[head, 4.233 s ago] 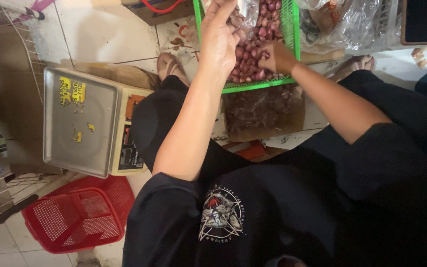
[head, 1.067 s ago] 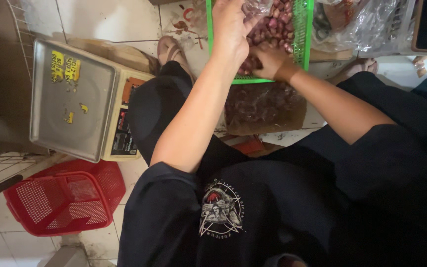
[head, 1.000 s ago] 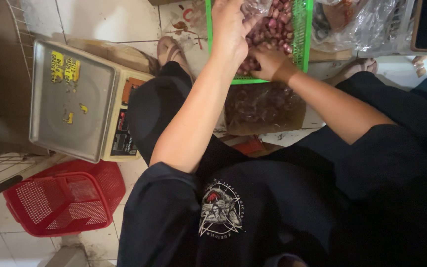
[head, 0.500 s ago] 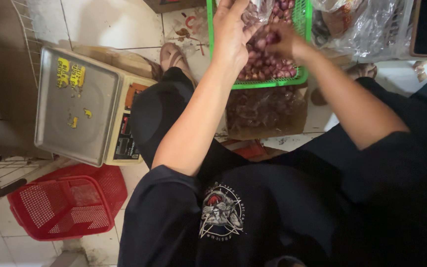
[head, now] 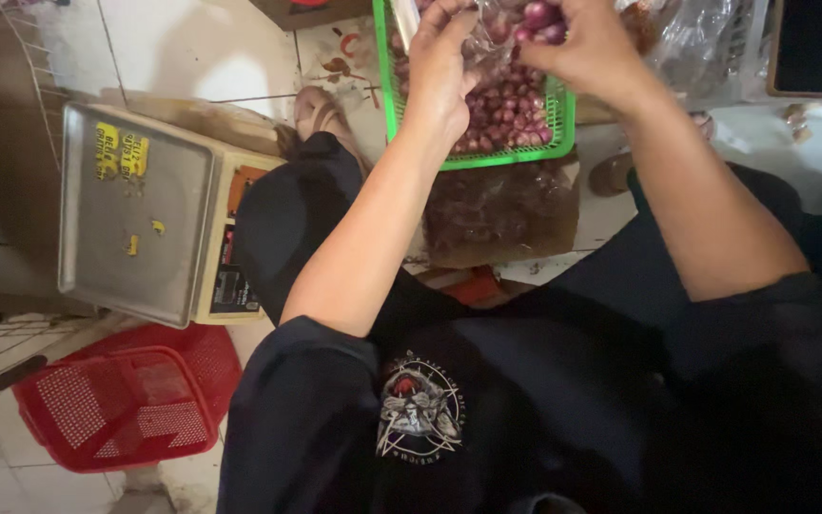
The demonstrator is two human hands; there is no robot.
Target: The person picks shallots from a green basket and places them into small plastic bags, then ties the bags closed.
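Purple shallots (head: 537, 21) sit pinched in our right hand (head: 590, 46); our left hand (head: 441, 59) seemingly holds the clear bag (head: 489, 36), green basket (head: 556, 112) nearly full.

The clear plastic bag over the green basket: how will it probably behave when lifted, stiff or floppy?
Probably floppy: the clear plastic bag looks thin and crinkled where the left hand pinches it. It would likely sag as the right hand adds small red shallots. These look round, so they may roll in the green basket.

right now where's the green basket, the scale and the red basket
green basket (head: 511, 159), head view, on its near rim below the shallots
scale (head: 135, 214), head view, middle of its steel weighing pan
red basket (head: 111, 409), head view, on its perforated bottom
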